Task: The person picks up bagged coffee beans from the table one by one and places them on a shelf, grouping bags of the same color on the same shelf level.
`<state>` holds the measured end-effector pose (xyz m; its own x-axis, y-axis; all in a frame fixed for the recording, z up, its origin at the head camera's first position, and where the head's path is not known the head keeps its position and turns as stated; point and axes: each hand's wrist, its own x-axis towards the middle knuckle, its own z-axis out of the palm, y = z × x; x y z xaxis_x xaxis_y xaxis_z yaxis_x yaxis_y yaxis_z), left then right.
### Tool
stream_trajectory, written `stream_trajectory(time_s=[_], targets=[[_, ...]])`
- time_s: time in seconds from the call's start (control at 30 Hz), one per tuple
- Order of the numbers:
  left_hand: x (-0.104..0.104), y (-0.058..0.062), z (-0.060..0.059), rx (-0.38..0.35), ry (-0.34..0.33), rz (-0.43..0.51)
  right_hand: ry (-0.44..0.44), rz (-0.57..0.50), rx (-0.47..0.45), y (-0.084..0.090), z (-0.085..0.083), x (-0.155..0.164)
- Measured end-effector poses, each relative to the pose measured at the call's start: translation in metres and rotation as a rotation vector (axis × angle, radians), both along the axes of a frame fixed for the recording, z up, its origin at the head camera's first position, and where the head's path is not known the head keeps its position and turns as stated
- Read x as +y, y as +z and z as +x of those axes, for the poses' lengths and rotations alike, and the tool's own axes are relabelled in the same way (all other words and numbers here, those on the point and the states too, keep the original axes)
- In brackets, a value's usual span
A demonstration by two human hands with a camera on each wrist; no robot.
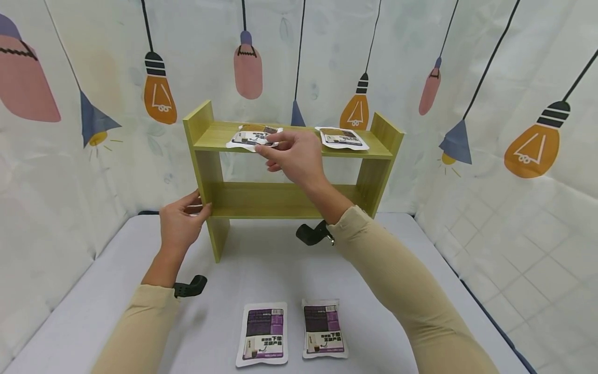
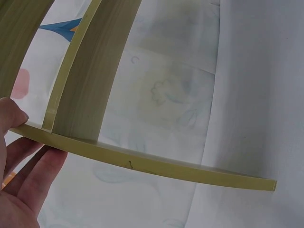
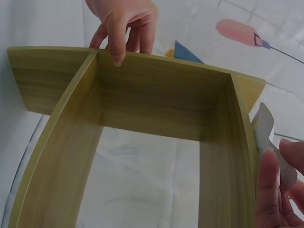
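Observation:
A small wooden shelf (image 1: 261,200) with two boards stands on the table. My left hand (image 1: 179,223) grips its left side panel (image 2: 156,164), thumb in front and fingers behind. On the top board, toward the left, lies a white pouch (image 1: 247,137) with a printed label. My right hand (image 1: 299,153) pinches the right edge of this pouch between thumb and fingers. In the right wrist view the pouch (image 3: 262,124) shows edge-on beside the board, close to the fingertips. A second white pouch (image 1: 345,139) lies flat on the top board at the right.
Two pouches with purple and black labels lie on the white table (image 1: 215,332) near its front: a left one (image 1: 263,332) and a right one (image 1: 324,330). A pale curtain (image 1: 196,52) printed with lamps hangs behind the shelf and along both sides.

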<state>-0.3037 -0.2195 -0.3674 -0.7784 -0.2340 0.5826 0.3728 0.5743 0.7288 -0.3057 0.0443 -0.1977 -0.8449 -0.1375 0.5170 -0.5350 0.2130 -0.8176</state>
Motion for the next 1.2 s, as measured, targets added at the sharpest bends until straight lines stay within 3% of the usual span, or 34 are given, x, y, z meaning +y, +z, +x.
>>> stream_trajectory(time_s=[0.9, 1.2], targets=[[0.000, 0.000, 0.001, 0.017, -0.013, -0.003, -0.097, 0.210, -0.037, 0.015, -0.006, -0.003], [0.000, -0.001, -0.001, 0.028, -0.006, -0.005, -0.114, 0.216, -0.069, 0.017, -0.009, -0.004]])
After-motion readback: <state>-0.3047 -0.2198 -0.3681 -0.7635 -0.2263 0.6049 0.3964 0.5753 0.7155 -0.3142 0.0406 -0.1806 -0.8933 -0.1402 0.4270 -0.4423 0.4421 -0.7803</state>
